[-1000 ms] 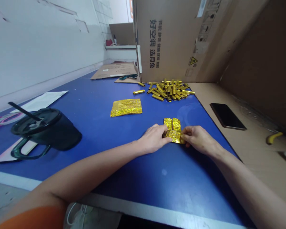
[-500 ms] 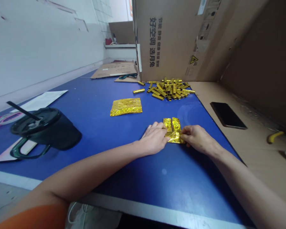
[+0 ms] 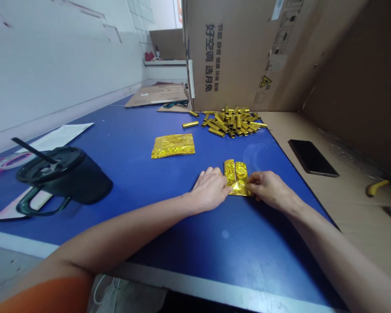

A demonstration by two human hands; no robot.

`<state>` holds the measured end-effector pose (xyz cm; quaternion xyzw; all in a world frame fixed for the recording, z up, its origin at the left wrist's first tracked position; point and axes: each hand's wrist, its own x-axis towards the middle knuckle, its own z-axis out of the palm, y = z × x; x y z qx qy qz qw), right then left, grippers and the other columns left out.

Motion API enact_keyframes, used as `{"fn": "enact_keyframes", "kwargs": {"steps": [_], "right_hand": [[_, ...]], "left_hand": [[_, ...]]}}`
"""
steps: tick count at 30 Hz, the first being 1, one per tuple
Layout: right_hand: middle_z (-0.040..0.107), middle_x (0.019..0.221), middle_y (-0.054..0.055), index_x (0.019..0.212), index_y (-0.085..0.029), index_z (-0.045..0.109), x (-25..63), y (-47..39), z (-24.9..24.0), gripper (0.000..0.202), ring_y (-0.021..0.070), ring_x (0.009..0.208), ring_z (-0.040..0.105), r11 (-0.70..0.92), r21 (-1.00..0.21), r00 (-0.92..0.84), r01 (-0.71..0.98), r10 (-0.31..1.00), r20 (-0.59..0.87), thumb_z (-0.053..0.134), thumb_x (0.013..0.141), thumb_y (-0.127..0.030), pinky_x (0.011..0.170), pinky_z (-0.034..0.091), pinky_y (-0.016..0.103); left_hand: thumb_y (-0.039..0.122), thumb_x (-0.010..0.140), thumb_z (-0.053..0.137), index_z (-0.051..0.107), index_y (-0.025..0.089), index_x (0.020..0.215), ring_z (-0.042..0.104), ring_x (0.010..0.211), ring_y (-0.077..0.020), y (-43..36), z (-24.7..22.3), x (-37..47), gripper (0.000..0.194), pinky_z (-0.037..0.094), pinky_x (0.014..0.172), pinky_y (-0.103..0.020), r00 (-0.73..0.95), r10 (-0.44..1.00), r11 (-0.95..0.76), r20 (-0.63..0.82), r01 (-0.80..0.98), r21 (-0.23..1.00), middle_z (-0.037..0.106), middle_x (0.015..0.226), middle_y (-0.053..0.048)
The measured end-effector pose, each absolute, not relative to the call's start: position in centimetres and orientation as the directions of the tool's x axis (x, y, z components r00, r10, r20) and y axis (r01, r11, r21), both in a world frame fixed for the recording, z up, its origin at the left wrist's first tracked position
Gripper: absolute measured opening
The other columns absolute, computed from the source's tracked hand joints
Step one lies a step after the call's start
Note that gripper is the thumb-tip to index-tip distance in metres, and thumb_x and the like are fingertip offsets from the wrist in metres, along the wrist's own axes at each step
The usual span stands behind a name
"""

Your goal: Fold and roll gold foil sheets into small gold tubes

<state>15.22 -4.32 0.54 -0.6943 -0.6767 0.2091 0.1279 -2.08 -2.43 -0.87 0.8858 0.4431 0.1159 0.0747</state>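
A small piece of shiny gold foil (image 3: 238, 187) lies on the blue table, its two side flaps folded toward the middle with a narrow gap between them. My left hand (image 3: 211, 188) rests at the foil's left edge, thumb on its near part and fingers curled against the side. At the right edge, my right hand (image 3: 266, 187) pinches the foil between thumb and forefinger. Farther left lies a flat stack of gold foil sheets (image 3: 173, 146). Beyond the hands is a heap of folded gold foil tubes (image 3: 233, 121), with a single tube (image 3: 190, 124) off to its left.
A dark lidded mug (image 3: 81, 178) with a straw stands on the left, near white paper (image 3: 61, 134) and a tape roll (image 3: 14, 161). A big cardboard box (image 3: 241, 56) rises behind the heap. On cardboard at the right lies a black phone (image 3: 313, 157).
The foil's two flaps have shifted; the gap between them has narrowed and straightened. Both hands stay in nearly the same place on its edges.
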Motion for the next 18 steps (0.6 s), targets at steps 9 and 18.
{"fn": "enact_keyframes", "kwargs": {"steps": [9, 18], "right_hand": [[0.059, 0.053, -0.001, 0.070, -0.019, 0.059, 15.21, -4.49, 0.50, 0.014, 0.0108, 0.047, 0.055, -0.040, -0.436, -0.008, 0.899, 0.994, -0.108, 0.045, 0.067, -0.018, 0.045, 0.034, 0.019], [0.060, 0.056, 0.000, 0.071, -0.019, 0.059, 14.92, -4.61, 0.67, 0.015, 0.0109, 0.048, 0.055, -0.033, -0.411, 0.000, 0.911, 0.997, -0.081, 0.045, 0.068, -0.018, 0.047, 0.034, 0.019]], "left_hand": [[0.028, 0.077, 0.050, 0.048, 0.019, 0.080, 0.049, 0.078, -0.0166, -2.21, -1.42, -1.68, 0.009, 0.037, 0.069, -0.029, 0.562, 0.805, -0.592, 0.189, 0.751, 0.292, 0.056, 0.080, 0.000], [0.021, 0.078, 0.046, 0.042, 0.018, 0.099, 0.051, 0.077, -0.0175, -2.73, -0.73, -1.68, 0.021, 0.036, 0.068, -0.029, 0.598, 0.787, -0.617, 0.151, 0.763, 0.194, 0.058, 0.082, -0.002]]}}
